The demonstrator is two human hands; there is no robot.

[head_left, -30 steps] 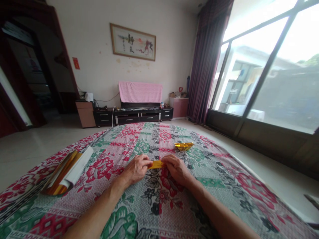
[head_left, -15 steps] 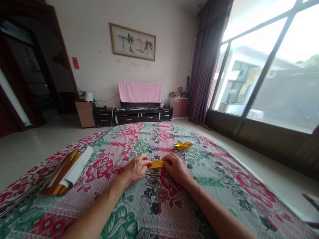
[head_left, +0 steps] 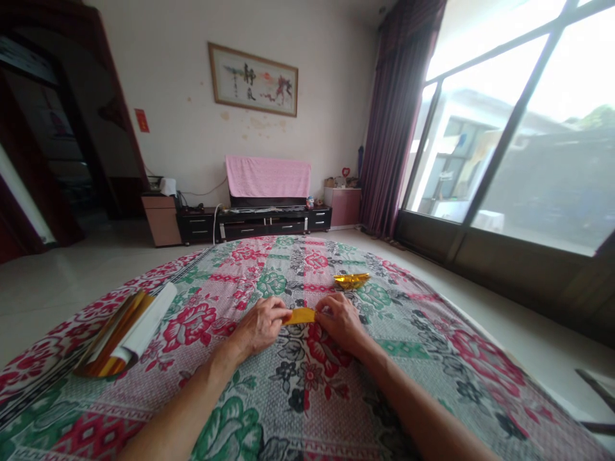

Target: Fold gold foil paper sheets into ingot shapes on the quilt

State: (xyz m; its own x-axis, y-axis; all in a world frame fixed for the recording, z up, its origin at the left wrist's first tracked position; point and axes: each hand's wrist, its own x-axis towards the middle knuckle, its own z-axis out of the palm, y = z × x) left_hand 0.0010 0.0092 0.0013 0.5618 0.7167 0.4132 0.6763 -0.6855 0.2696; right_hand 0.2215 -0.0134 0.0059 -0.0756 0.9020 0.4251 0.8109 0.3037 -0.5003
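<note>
A narrow folded strip of gold foil paper [head_left: 303,315] stretches between my two hands, just above or on the flowered tablecloth [head_left: 283,397]. My left hand [head_left: 263,323] pinches its left end between thumb and fingers. At the right end, my right hand [head_left: 340,320] is closed on the paper with curled fingers. Beyond my right hand lies a shiny folded gold paper piece [head_left: 352,281], boat-like in shape, touched by neither hand.
A loosely curled stack of gold and white paper sheets [head_left: 125,333] lies at the table's left. Past the table's far edge stand a low black cabinet [head_left: 264,225] and a screen under a pink cloth [head_left: 269,176]. Large windows [head_left: 490,141] are on the right.
The view has shifted very slightly. Both hands keep hold of the gold paper strip, whose upper edge now bows up a little; the other papers stay where they were.
</note>
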